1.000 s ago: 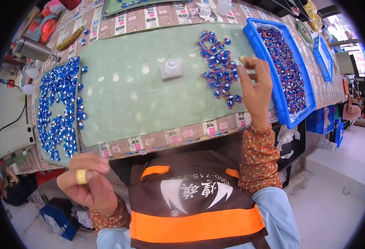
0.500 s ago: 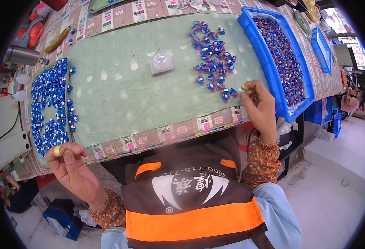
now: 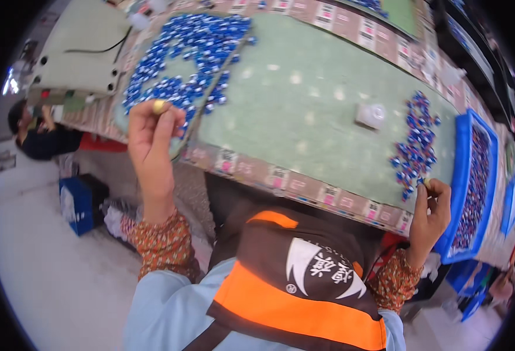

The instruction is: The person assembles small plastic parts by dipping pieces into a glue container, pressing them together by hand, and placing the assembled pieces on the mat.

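My left hand (image 3: pixel 154 137), a yellow band on one finger, is closed in a pinch above the near edge of a spread of small blue-and-white pieces (image 3: pixel 205 38). Blue shows by its fingertips, but whether it is gripped or lies behind is unclear. At the near end of a long heap of small blue, white and reddish pieces (image 3: pixel 415 137), my right hand (image 3: pixel 432 217) pinches one such piece, blurred, between thumb and a yellow-banded finger. A small clear round cup on a white block (image 3: pixel 371 116) stands on the green mat (image 3: pixel 304 117), left of the heap.
A blue tray (image 3: pixel 462 169) full of similar multicoloured pieces stands at the right. Another blue tray (image 3: pixel 512 202) lies beyond it. Printed paper (image 3: pixel 278 175) covers the table's near edge. A pale machine housing (image 3: pixel 82 52) with a cable is at the far left, where another person (image 3: pixel 41 131) sits.
The view has swung left. My left hand has moved forward over the near edge of the blue-and-white pieces. The right hand remains by the heap's near end, its fingertips now at a piece.
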The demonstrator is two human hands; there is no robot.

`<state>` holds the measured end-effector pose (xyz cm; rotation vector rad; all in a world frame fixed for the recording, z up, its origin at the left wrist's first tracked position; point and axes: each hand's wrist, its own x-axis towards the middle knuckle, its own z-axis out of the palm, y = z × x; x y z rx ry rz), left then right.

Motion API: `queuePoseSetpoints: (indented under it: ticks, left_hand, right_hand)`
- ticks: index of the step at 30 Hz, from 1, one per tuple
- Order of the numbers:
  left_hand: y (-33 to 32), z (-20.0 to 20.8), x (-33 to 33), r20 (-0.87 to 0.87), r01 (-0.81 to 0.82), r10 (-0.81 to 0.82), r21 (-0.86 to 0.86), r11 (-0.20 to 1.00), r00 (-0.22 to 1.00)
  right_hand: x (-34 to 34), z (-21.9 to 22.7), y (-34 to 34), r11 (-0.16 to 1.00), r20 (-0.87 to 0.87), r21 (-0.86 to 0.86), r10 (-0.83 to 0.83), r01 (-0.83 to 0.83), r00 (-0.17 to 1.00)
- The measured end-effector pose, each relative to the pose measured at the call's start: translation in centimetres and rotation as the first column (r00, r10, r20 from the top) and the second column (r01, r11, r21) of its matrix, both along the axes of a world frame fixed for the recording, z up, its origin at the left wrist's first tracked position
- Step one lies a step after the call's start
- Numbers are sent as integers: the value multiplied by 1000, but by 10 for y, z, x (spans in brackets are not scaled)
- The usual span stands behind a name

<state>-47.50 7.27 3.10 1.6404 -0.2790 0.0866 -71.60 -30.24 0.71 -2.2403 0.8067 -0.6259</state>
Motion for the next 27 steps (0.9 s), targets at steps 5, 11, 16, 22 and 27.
queuePoseSetpoints:
  ticks: [5,11,16,22,27]
  left_hand:
    - [19,-13,13,52,-87,79,190,978,996]
    - [22,-33,45,434,-364,-103,845,392,895]
    - [0,-46,91,221,-196,-11,885,423,975]
    - [-50,-56,132,290,-165,-205,865,473,935]
    - [-68,-61,147,418,-273,-229,836,476,879]
  right_hand:
    - [41,-8,45,864,-51,-233,448,-447,893]
    - [46,-25,44,832,-32,-368,435,-415,900]
    - [34,-41,19,876,20,-386,322,-290,946]
    - [38,-42,8,890,76,-393,283,-232,956]
    - [39,-41,9,905,74,-367,262,-218,962]
